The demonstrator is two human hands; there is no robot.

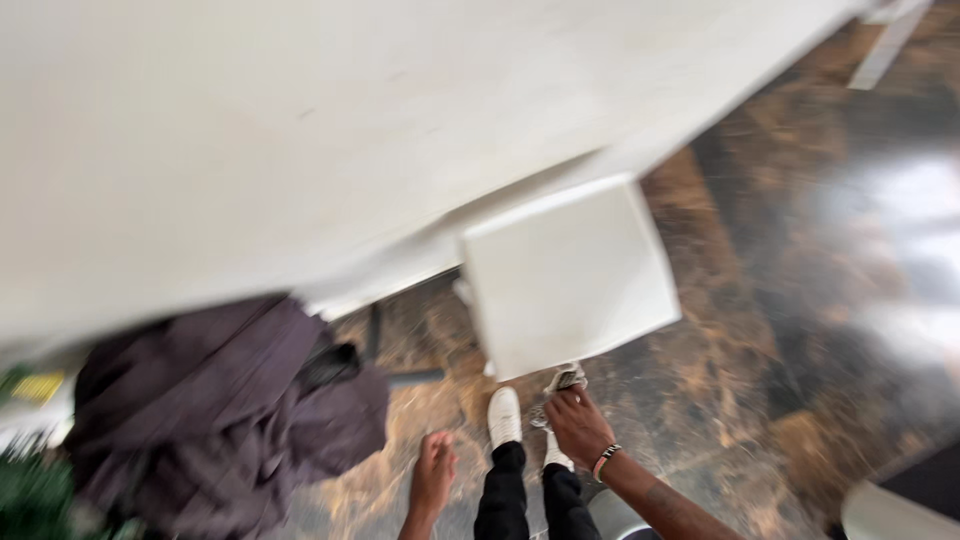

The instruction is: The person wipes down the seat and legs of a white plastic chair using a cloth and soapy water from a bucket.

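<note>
The picture is blurred by head motion. My right hand point(578, 425), with a beaded band at the wrist, is closed on a crumpled grey cloth point(560, 385) just below the near edge of a white square stool seat point(570, 275). My left hand point(433, 472) hangs free with loose fingers above the floor and holds nothing. Between the two hands are my white shoes point(504, 415) and black trouser legs point(525, 495).
A large white tabletop point(300, 130) fills the upper left. A dark purple garment point(220, 410) lies heaped at its lower left edge. The floor point(800, 300) is glossy brown and black marble. A pale rounded object point(890, 510) shows at the bottom right corner.
</note>
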